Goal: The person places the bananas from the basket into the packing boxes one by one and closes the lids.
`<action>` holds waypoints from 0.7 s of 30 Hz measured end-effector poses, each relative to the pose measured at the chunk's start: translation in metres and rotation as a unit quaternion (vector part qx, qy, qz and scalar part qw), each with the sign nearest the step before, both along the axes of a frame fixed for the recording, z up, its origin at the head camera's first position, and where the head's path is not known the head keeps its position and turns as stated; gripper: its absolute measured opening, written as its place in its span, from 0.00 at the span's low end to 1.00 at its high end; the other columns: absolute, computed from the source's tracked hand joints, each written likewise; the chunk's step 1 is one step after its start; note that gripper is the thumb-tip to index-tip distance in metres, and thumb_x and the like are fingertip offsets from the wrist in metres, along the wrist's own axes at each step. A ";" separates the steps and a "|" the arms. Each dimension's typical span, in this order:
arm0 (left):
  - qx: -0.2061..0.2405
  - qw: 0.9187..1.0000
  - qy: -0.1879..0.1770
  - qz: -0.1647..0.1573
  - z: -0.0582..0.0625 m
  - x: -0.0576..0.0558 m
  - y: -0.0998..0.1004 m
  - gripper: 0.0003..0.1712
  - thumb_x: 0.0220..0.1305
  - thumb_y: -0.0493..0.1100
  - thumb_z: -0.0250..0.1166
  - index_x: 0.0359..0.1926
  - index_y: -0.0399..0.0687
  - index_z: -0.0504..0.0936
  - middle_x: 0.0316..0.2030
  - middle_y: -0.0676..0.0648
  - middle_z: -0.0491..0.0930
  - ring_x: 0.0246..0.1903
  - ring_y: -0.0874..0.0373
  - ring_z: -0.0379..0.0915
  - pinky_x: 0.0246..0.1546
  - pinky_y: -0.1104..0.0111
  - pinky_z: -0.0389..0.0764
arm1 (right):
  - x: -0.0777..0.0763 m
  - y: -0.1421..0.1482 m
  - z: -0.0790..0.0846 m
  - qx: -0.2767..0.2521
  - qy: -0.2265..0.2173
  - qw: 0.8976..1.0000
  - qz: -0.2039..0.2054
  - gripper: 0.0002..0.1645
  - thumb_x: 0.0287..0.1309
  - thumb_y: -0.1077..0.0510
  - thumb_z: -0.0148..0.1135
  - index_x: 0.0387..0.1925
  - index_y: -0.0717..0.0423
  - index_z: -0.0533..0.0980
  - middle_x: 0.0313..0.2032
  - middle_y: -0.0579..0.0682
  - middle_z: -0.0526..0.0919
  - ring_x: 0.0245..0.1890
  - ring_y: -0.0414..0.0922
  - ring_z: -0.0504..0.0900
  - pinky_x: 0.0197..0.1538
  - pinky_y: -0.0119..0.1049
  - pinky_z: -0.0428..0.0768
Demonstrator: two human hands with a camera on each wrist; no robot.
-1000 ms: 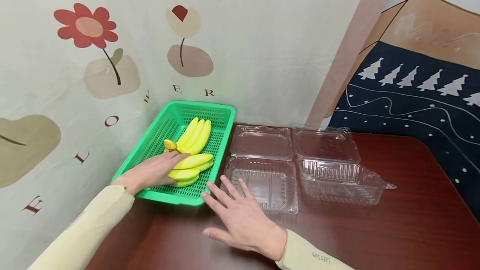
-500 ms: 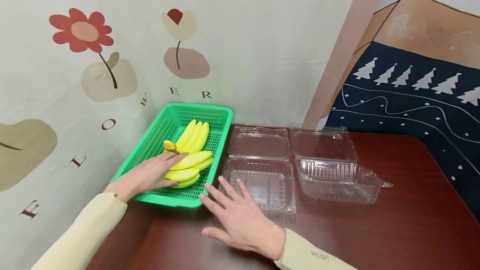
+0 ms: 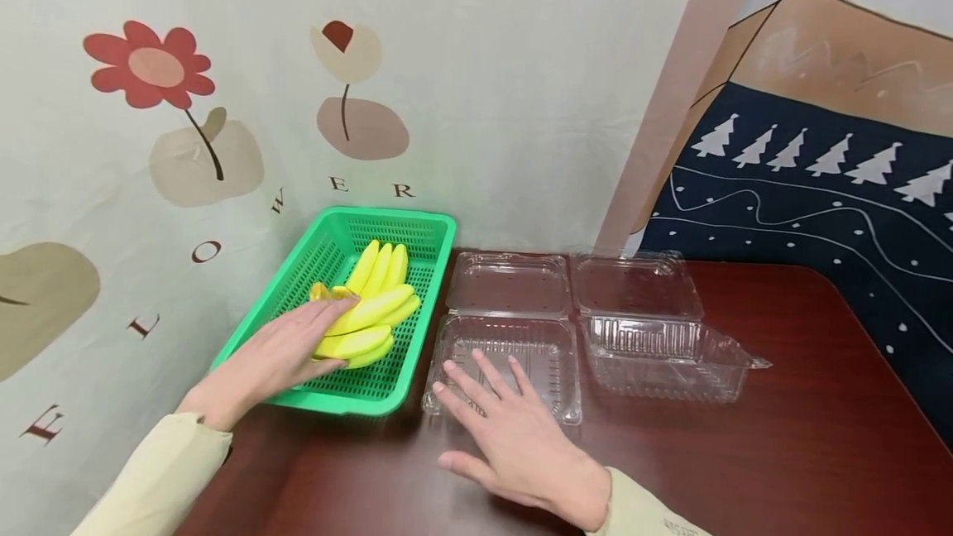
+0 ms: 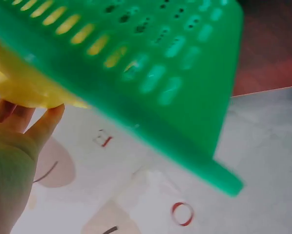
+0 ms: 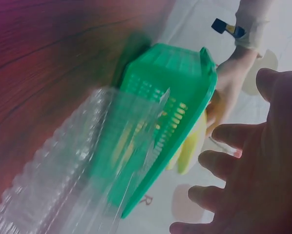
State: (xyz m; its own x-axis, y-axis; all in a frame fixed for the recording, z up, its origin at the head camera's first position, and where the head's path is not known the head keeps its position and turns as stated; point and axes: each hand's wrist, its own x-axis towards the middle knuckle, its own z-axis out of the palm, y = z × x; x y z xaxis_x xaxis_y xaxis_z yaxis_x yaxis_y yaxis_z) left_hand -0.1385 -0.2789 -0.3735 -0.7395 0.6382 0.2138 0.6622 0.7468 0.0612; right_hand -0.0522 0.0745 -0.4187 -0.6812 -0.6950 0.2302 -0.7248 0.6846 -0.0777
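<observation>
In the head view, my left hand (image 3: pixel 271 354) grips the nearer bunch of bananas (image 3: pixel 372 310) by its stem end, fingers over the top and thumb at the near side. In the left wrist view, yellow bananas (image 4: pixel 31 87) show at the fingertips beside the basket rim. A second bunch (image 3: pixel 378 269) lies behind it in the green plastic basket (image 3: pixel 335 405). My right hand (image 3: pixel 524 445) is spread, palm down and holding nothing, over the near edge of a clear clamshell container (image 3: pixel 547 362). The stem of the gripped bunch is hidden by the hand.
Another clear clamshell container (image 3: pixel 670 366) stands to the right, its lid (image 3: pixel 636 284) folded back. The left container's lid (image 3: pixel 510 284) also lies back toward the wall. Basket and containers stand on a dark red wooden table (image 3: pixel 782 453) against a patterned wall cloth (image 3: pixel 514 89).
My left hand has drawn the nearer bunch slightly left and up, off its earlier place. My right hand has shifted right, farther from the basket. The head view has turned a little.
</observation>
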 end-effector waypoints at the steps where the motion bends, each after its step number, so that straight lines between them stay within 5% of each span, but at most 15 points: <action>1: 0.004 1.000 0.013 -0.010 0.002 0.001 0.002 0.54 0.51 0.49 0.83 0.73 0.38 0.66 0.62 0.38 0.76 0.60 0.42 0.74 0.58 0.45 0.78 | 0.000 0.004 0.000 -0.001 -0.003 1.000 -0.005 0.44 0.72 0.25 0.45 0.80 0.39 0.60 0.81 0.45 0.53 0.81 0.55 0.47 0.75 0.66 0.56; 3: 0.005 0.999 0.038 -0.024 0.006 0.002 0.004 0.52 0.56 0.55 0.80 0.73 0.37 0.66 0.62 0.39 0.76 0.59 0.41 0.74 0.58 0.45 0.78 | 0.000 0.012 0.000 -0.007 -0.011 1.000 -0.013 0.44 0.71 0.26 0.47 0.80 0.39 0.60 0.81 0.45 0.52 0.81 0.55 0.49 0.74 0.66 0.56; 7: 0.007 0.996 0.073 -0.047 0.016 0.004 0.013 0.48 0.68 0.70 0.58 0.74 0.39 0.66 0.61 0.40 0.77 0.56 0.42 0.75 0.56 0.46 0.80 | -0.003 0.027 0.001 -0.015 -0.017 0.999 -0.037 0.44 0.72 0.26 0.45 0.80 0.40 0.61 0.81 0.45 0.52 0.80 0.57 0.52 0.75 0.66 0.56; 10: 0.010 0.994 0.090 -0.062 0.024 0.006 0.023 0.50 0.63 0.67 0.68 0.74 0.40 0.67 0.59 0.40 0.78 0.54 0.42 0.76 0.54 0.47 0.81 | -0.006 0.037 0.000 -0.025 -0.014 0.998 -0.051 0.44 0.72 0.26 0.46 0.79 0.42 0.62 0.81 0.45 0.55 0.80 0.57 0.52 0.75 0.66 0.56; 14: 0.015 0.991 0.107 -0.082 0.033 0.010 0.038 0.61 0.40 0.48 0.88 0.74 0.40 0.68 0.57 0.39 0.79 0.54 0.43 0.77 0.53 0.46 0.81 | -0.007 0.051 -0.003 -0.039 -0.009 0.997 -0.065 0.43 0.72 0.28 0.49 0.78 0.45 0.64 0.79 0.49 0.59 0.79 0.57 0.53 0.75 0.65 0.58; 21: 0.034 0.986 0.115 -0.113 0.043 0.014 0.068 0.61 0.40 0.47 0.88 0.75 0.42 0.68 0.57 0.40 0.79 0.55 0.45 0.76 0.55 0.47 0.79 | -0.006 0.070 -0.009 -0.048 -0.033 0.993 -0.101 0.43 0.71 0.30 0.54 0.79 0.44 0.64 0.79 0.48 0.59 0.80 0.55 0.52 0.74 0.64 0.61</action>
State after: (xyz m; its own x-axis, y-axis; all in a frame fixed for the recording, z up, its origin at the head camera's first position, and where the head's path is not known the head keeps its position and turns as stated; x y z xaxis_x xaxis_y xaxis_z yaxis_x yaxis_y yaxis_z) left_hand -0.1244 -0.2108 -0.3302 -0.5071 0.7593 0.4078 0.8132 0.5782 -0.0653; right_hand -0.0583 0.1440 -0.4279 -0.8199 -0.5201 0.2393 -0.5651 0.8025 -0.1917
